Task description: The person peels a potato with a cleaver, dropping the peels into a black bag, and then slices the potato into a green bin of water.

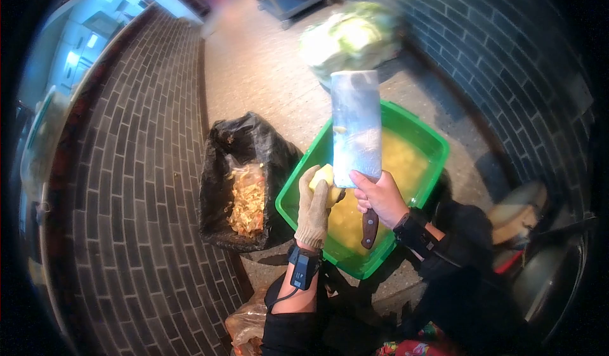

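My right hand (384, 198) grips a cleaver (356, 124) by its dark wooden handle, the broad blade pointing away from me above a green tub (439, 143). In a knitted glove, my left hand (311, 215) is closed around a peeled yellow potato (321, 175), right beside the blade's lower left corner. A small yellowish bit clings to the blade's left side. Below both hands the tub holds yellow pieces (406, 159) in cloudy liquid. The blade and hands hide part of its contents.
Left of the tub stands a container lined with a black bag (219, 184), with peelings (247, 204) inside. A pale green leafy heap (352, 35) lies beyond the tub. Brick walls (139, 165) rise on both sides. Round pans or lids (520, 213) are at the right.
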Demonstrator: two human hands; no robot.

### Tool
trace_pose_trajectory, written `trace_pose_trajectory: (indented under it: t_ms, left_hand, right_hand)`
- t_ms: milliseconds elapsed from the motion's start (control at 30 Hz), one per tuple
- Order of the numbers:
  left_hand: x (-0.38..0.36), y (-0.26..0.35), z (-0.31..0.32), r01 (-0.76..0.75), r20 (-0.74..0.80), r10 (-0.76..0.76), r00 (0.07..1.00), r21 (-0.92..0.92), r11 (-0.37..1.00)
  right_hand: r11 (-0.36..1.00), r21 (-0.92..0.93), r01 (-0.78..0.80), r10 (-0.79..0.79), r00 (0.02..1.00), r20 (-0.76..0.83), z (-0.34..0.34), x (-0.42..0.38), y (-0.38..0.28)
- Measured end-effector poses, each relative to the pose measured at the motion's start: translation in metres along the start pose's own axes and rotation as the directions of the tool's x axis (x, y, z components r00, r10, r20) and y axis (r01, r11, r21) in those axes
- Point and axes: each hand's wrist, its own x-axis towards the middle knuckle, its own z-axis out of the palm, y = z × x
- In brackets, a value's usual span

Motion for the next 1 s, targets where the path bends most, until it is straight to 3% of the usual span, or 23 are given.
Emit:
trace_pose_trajectory:
  t_ms: [167,267,333,567,733,767,833,933,1000]
  left_hand:
    - [-0.003,-0.002,0.006,0.048,-0.044,-0.05,0.998,-0.049,0.998]
    - [-0.003,-0.015,0.002,0.003,-0.046,0.001,0.999,0.07,0.998]
    - [-0.004,-0.023,0.002,-0.193,-0.04,0.212,0.976,0.28,0.94]
    - [-0.006,-0.026,0.015,-0.115,-0.143,0.152,0.978,0.237,0.965]
    - [0.004,-0.022,0.004,0.042,0.035,-0.047,0.998,0.15,0.988]
    - [0.004,-0.023,0.0,0.04,0.034,-0.045,0.998,0.151,0.988]
    - [0.005,-0.028,-0.009,-0.127,0.167,0.082,0.983,0.285,0.95]
    - [0.0,-0.017,0.0,-0.058,0.098,0.044,0.994,0.147,0.987]
    - [-0.002,-0.022,0.001,-0.102,0.065,0.092,0.994,0.181,0.978]
  right_hand:
    - [0.988,0.119,-0.093,0.095,0.995,-0.011,0.003,-0.003,0.002]
    - [0.982,0.163,-0.1,0.105,0.994,-0.025,0.003,-0.004,0.009]
    - [0.976,0.193,-0.1,0.103,0.995,-0.002,0.001,-0.004,0.013]
    - [0.954,0.276,-0.117,0.134,0.99,-0.042,0.002,-0.005,0.019]
    - [0.947,0.289,-0.14,0.151,0.988,-0.016,-0.004,-0.004,0.023]
    - [0.947,0.289,-0.14,0.15,0.989,-0.014,-0.004,-0.005,0.021]
    - [0.944,0.292,-0.156,0.159,0.987,0.013,-0.003,-0.008,0.016]
    - [0.924,0.33,-0.195,0.193,0.98,0.041,-0.003,-0.008,0.011]
    - [0.914,0.349,-0.207,0.203,0.978,0.048,-0.002,-0.009,0.009]
